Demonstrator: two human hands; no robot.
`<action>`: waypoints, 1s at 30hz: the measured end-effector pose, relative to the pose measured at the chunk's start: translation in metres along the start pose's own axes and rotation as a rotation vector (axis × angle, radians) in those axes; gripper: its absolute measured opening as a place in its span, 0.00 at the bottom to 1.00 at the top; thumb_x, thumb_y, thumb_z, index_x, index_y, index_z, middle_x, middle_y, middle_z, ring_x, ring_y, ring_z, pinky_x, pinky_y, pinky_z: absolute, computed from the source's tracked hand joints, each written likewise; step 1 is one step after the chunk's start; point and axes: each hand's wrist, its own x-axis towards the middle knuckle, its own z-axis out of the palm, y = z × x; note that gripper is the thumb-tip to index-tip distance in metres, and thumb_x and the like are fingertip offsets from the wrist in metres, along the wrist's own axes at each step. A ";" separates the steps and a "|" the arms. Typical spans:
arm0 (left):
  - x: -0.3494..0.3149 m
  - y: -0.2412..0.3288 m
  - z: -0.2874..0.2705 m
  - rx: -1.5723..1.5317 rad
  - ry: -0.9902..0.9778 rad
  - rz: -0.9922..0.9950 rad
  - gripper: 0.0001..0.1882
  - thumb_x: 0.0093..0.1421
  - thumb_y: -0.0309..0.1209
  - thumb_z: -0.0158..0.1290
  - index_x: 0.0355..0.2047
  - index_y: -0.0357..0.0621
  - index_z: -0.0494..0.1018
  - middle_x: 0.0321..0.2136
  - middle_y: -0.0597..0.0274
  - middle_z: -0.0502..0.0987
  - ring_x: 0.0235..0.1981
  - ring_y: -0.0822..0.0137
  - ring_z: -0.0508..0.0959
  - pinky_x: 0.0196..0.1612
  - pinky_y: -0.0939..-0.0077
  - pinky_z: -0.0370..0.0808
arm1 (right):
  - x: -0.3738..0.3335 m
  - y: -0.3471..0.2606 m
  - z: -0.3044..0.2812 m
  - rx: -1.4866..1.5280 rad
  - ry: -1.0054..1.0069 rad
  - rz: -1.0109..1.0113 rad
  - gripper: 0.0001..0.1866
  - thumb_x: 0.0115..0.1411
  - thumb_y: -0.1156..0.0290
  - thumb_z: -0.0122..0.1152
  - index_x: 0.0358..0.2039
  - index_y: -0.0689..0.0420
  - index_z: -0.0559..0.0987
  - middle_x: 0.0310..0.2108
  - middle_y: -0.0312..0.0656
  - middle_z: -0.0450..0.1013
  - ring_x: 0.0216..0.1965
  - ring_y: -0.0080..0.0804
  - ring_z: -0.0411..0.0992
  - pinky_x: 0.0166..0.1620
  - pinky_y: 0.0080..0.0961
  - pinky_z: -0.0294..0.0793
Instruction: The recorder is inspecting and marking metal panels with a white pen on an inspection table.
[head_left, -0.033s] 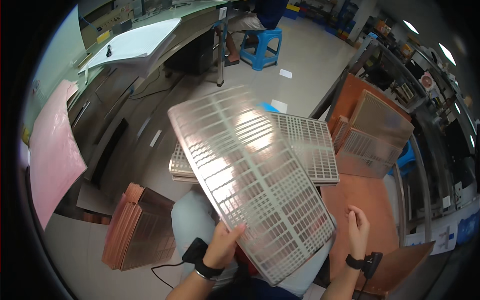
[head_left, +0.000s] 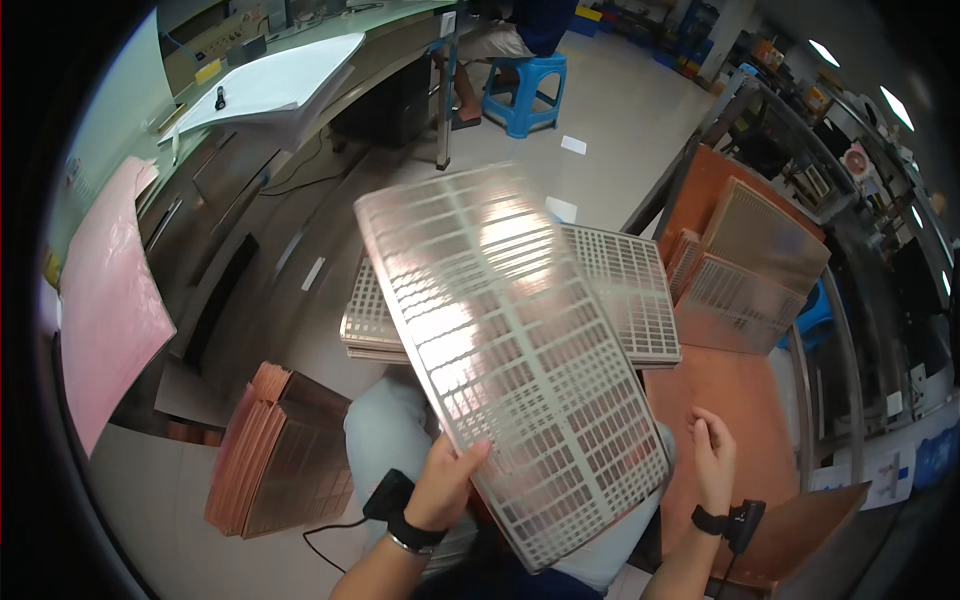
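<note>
In the head view, the person's left hand (head_left: 447,485) grips a shiny, grid-patterned panel (head_left: 530,370) near its lower left edge, thumb on the upper face. The panel is held tilted over the lap, partly covering a stack of similar panels (head_left: 632,300) behind it. The right hand (head_left: 711,455), fingers loosely half-curled with nothing visible in it, hangs apart from the panel, above a copper-coloured board (head_left: 725,385). A bundle of copper-edged panels (head_left: 300,465) stands at the left.
</note>
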 end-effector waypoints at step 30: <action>-0.046 -0.031 -0.029 0.104 0.152 -0.196 0.14 0.66 0.35 0.43 0.43 0.37 0.69 0.41 0.62 0.75 0.41 0.76 0.73 0.45 0.80 0.69 | -0.034 0.008 0.028 0.350 -0.402 0.404 0.10 0.63 0.69 0.50 0.34 0.64 0.74 0.25 0.33 0.73 0.24 0.11 0.67 0.27 0.10 0.65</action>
